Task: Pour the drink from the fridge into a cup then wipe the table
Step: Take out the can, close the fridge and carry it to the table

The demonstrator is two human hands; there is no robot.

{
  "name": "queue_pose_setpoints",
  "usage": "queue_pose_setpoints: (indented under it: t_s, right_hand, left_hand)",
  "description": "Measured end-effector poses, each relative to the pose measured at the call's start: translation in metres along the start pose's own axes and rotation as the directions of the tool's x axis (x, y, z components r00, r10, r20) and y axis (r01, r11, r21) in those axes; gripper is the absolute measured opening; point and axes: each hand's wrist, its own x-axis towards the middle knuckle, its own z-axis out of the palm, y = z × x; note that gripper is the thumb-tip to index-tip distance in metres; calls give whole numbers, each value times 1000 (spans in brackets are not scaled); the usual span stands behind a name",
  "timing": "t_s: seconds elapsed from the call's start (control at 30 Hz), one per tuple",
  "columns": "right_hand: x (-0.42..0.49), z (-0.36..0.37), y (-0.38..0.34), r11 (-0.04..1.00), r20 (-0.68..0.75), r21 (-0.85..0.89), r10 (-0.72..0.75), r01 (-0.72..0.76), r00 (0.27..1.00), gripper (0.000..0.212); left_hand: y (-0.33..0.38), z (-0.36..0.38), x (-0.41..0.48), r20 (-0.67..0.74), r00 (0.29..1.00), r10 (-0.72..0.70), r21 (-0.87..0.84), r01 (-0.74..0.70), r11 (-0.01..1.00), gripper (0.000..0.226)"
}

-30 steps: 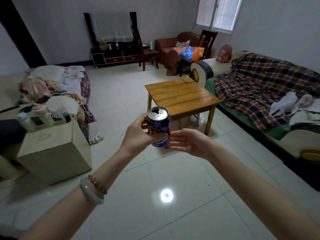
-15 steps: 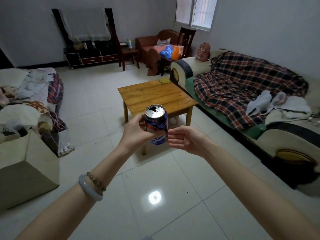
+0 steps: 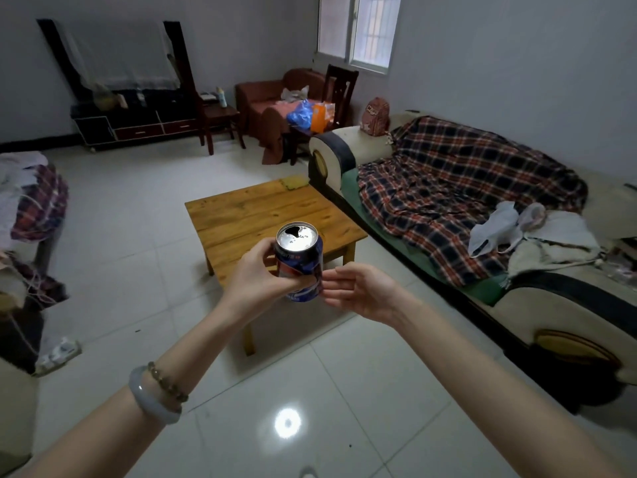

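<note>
A blue drink can (image 3: 299, 260) with an opened silver top is upright in front of me, above the floor. My left hand (image 3: 256, 276) grips it around the body. My right hand (image 3: 358, 291) hovers just right of the can, palm up and fingers loosely spread, its fingertips at the can's lower side. A low wooden table (image 3: 248, 215) stands just beyond the can, with a small yellow-green cloth (image 3: 293, 183) on its far corner. No cup is visible.
A sofa (image 3: 551, 305) covered by a plaid blanket (image 3: 458, 188) runs along the right. A dark TV stand (image 3: 134, 124), wooden chairs (image 3: 339, 88) and an armchair line the back wall. Piled clothes (image 3: 31, 198) sit at the left. White tiled floor (image 3: 310, 391) lies below my arms.
I have walked closer to the wooden table and turned right; the left-side furniture slid out of view. The can stays in my left hand, with my right hand still beside it.
</note>
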Motion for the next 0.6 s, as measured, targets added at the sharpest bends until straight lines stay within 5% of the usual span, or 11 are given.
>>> queue_pose_setpoints:
  t_s: [0.6]
  right_hand:
    - [222,-106,-158,998,66,4,60,-60,996,30]
  left_hand:
    - [-53,61,263,-53,998,-43,46,45,998,70]
